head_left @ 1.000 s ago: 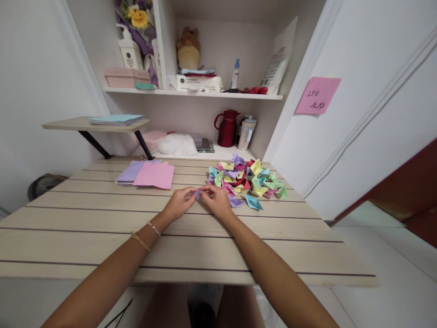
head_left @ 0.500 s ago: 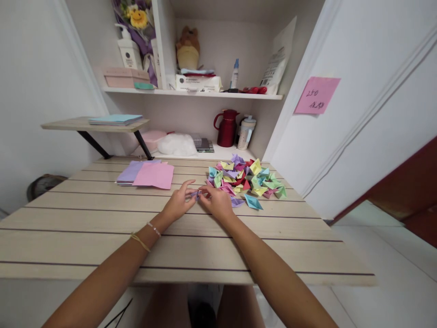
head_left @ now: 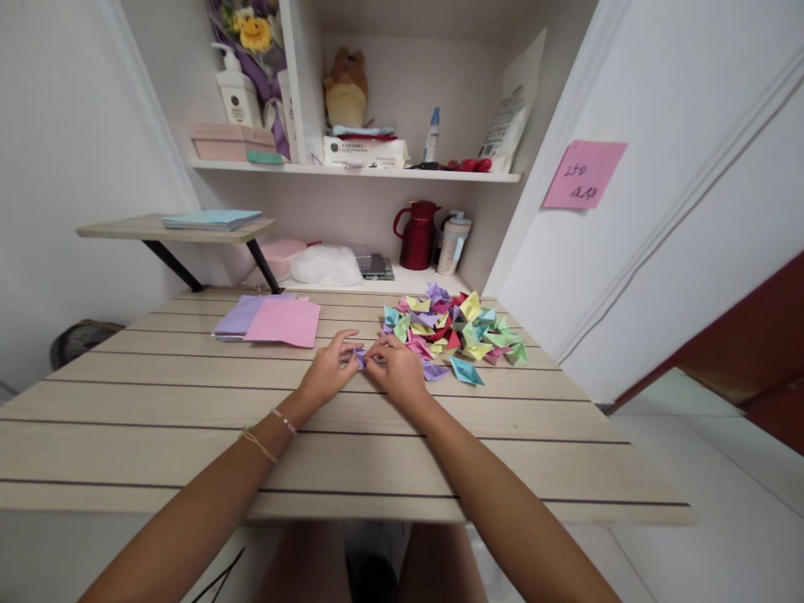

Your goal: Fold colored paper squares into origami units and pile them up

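Between my two hands, a small folded piece of purple paper (head_left: 360, 358) is held just over the table, partly covered by fingers. My left hand (head_left: 331, 366) grips its left side, the index finger arched above. My right hand (head_left: 395, 365) pinches the right side with thumb and fingertips. Just right of that hand lie a purple paper boat (head_left: 435, 371) and a blue paper boat (head_left: 466, 370). Behind them is a heap of paper boats (head_left: 443, 322) in many colours. A stack of pink and purple paper sheets (head_left: 286, 322) lies to the left.
A small raised shelf (head_left: 126, 228) on black brackets holds blue paper sheets (head_left: 210, 219) at the left. At the back stand a red thermos jug (head_left: 418, 237) and a pale cup (head_left: 453, 244), near a white plastic bag (head_left: 327, 265). The wooden table's front edge (head_left: 352, 507) runs below my forearms.
The purple paper has turned a little between my fingers and shows more of its surface. My right hand has shifted slightly left; the boats and sheets stay where they were.
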Available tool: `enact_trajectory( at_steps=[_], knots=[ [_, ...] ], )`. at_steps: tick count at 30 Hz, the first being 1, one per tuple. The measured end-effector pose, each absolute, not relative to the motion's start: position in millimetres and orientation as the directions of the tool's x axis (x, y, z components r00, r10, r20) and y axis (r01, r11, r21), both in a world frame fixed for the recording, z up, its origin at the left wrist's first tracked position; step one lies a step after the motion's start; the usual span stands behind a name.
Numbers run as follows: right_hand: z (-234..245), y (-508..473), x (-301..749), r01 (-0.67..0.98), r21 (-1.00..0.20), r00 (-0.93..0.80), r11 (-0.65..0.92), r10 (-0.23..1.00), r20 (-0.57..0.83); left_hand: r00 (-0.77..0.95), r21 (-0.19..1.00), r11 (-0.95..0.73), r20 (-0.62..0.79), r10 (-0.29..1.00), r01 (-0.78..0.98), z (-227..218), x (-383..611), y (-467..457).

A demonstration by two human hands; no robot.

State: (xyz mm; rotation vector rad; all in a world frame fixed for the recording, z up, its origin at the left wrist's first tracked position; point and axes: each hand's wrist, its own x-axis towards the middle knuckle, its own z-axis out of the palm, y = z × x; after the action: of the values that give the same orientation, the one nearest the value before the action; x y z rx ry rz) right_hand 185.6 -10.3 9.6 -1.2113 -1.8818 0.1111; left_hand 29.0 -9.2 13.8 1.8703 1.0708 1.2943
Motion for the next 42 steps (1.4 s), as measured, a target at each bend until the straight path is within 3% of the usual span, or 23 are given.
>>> enact_trajectory(
  at_steps=[7,11,14,22,28,34,37,40,42],
  knots=[
    [2,0,190,0.444,-0.758,-0.030,0.477,0.854,0.520,0.023,0.961,-0.268,0.271,0.962,-0.070,11,24,4],
    [-5,9,193,0.225,-0.867,0.016,0.444,0.888,0.459,0.148,0.973,-0.139,0.167,0.975,-0.183,10,22,7],
    [-6,10,194,0.154,-0.894,0.013,0.420,0.904,0.427,0.217,0.980,-0.074,0.113,0.969,-0.183,8,24,6],
    [-1,-1,185,0.250,-0.829,-0.116,0.501,0.865,0.488,0.148,0.989,-0.122,0.134,0.980,-0.089,8,26,4],
    [0,-4,179,0.093,-0.916,-0.101,0.389,0.919,0.380,0.034,0.973,-0.174,0.181,0.983,-0.151,13,23,3],
    [-4,-5,177,0.039,-0.937,-0.237,0.346,0.915,0.328,0.023,0.959,-0.166,0.176,0.984,-0.229,16,20,6],
    [0,-5,182,0.120,-0.907,-0.189,0.404,0.906,0.379,0.057,0.963,-0.149,0.166,0.984,-0.226,16,19,6],
    [8,-3,192,0.329,-0.805,-0.094,0.493,0.866,0.492,0.063,0.959,-0.135,0.155,0.986,-0.251,17,20,6],
    [13,-2,198,0.401,-0.744,-0.119,0.534,0.836,0.536,0.061,0.956,-0.128,0.149,0.987,-0.265,18,21,5]
  ],
)
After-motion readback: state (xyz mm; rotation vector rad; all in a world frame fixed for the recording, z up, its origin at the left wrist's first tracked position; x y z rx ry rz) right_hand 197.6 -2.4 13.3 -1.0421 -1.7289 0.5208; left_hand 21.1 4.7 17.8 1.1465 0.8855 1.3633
